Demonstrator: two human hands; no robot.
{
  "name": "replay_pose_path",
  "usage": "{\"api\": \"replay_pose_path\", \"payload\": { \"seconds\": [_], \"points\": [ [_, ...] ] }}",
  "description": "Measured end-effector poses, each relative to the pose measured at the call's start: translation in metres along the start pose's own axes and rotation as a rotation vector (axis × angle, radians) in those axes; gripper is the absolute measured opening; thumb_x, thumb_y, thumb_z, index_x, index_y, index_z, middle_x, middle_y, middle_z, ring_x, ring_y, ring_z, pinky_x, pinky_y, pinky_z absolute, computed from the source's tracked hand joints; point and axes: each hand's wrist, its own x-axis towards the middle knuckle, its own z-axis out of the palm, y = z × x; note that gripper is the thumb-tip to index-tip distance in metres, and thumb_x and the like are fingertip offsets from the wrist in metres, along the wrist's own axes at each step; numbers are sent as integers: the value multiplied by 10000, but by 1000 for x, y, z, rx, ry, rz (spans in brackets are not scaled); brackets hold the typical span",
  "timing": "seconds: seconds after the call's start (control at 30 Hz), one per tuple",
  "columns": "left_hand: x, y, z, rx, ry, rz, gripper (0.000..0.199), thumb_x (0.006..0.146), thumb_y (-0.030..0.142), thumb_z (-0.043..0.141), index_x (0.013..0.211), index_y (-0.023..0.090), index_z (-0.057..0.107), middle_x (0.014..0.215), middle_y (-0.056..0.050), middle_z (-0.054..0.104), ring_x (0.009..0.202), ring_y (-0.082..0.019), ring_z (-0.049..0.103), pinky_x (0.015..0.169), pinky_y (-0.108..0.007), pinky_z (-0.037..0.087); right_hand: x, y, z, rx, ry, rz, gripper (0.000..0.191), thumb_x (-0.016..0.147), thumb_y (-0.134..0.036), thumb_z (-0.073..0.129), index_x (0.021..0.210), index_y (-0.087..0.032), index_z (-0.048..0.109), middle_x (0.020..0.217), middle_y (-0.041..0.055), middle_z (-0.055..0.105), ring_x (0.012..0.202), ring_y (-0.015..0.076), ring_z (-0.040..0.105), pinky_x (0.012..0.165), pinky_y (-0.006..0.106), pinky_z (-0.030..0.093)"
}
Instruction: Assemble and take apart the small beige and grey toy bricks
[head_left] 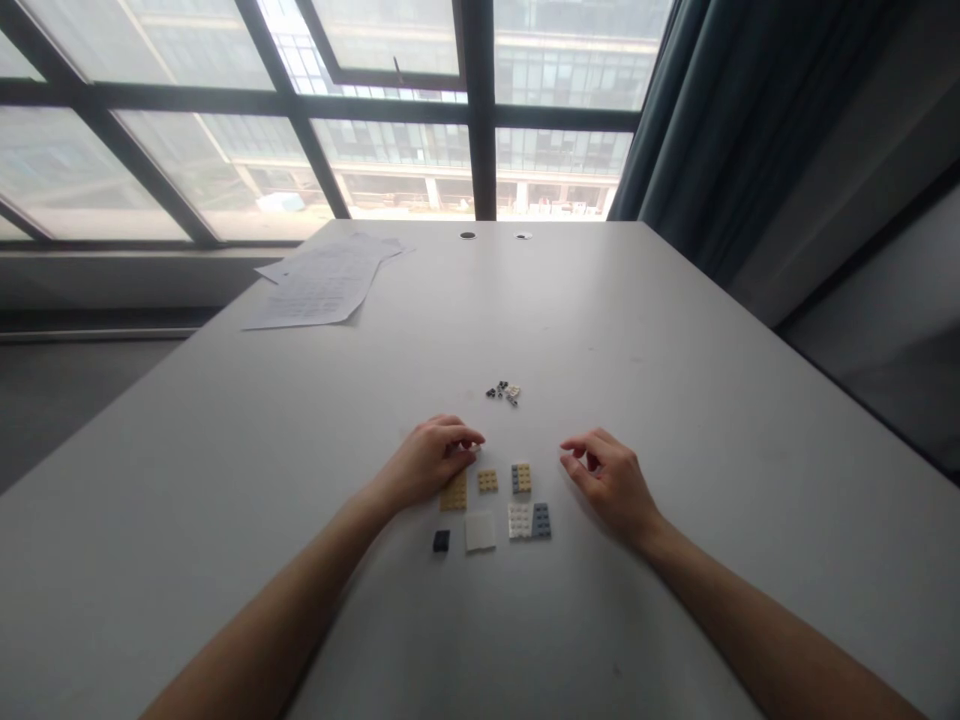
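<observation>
My left hand (433, 460) is closed in a pinch on a small white piece (476, 448), over the upper end of a tan plate (454, 493). My right hand (611, 478) rests on its side with thumb and fingertips a little apart, holding nothing. Between the hands lie a small tan plate (487, 481) and a tan and grey block (521, 478). Nearer me are a black piece (441, 541), a smooth white tile (480, 532), a white studded plate (519, 520) and a dark grey plate (541, 521) touching it.
A small pile of black and white bits (504, 392) lies beyond the hands. Printed papers (319, 290) lie at the far left of the white table (480, 650). Windows stand behind it, and a dark curtain (705, 130) hangs at the right.
</observation>
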Motion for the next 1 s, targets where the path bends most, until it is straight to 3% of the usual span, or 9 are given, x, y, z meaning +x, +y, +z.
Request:
{"api": "replay_pose_path", "payload": {
  "seconds": [0.37, 0.5, 0.6, 0.77, 1.0],
  "points": [
    [0, 0, -2, -77, -55, -81, 219, 805, 300, 560, 958, 224, 697, 890, -27, 645, 731, -140, 571, 703, -258, 464, 5, 4, 3, 32, -66, 95, 142, 825, -247, 581, 925, -196, 667, 807, 8, 622, 624, 126, 517, 625, 262, 430],
    [8, -1, -5, -113, -53, -125, 247, 808, 352, 566, 977, 224, 692, 896, -23, 653, 711, -134, 579, 685, -254, 476, 22, 3, 8, -46, -136, 93, 192, 804, -243, 604, 985, -212, 662, 852, 3, 634, 631, 125, 528, 652, 271, 433],
    [24, -4, -5, -107, 19, -157, 269, 803, 347, 570, 1011, 218, 681, 916, -24, 658, 738, -140, 595, 700, -255, 485, 45, 2, 16, -119, -127, 77, 272, 808, -217, 592, 1074, -215, 646, 907, 15, 633, 654, 129, 544, 689, 277, 444],
    [55, -8, 1, 66, 152, -209, 328, 785, 305, 581, 1091, 217, 658, 968, -28, 648, 757, -145, 605, 767, -275, 484, 81, 1, 35, -308, -138, -77, 397, 866, -176, 508, 1244, -277, 575, 1118, 56, 585, 860, 175, 591, 804, 298, 446],
    [67, -8, 9, 171, 185, -253, 228, 806, 322, 547, 939, 244, 715, 995, -33, 624, 809, -183, 612, 785, -309, 468, 82, 12, 33, -316, -138, -174, 240, 898, -194, 496, 1065, -228, 664, 1052, 48, 612, 951, 177, 579, 870, 280, 433]
  ]
}}
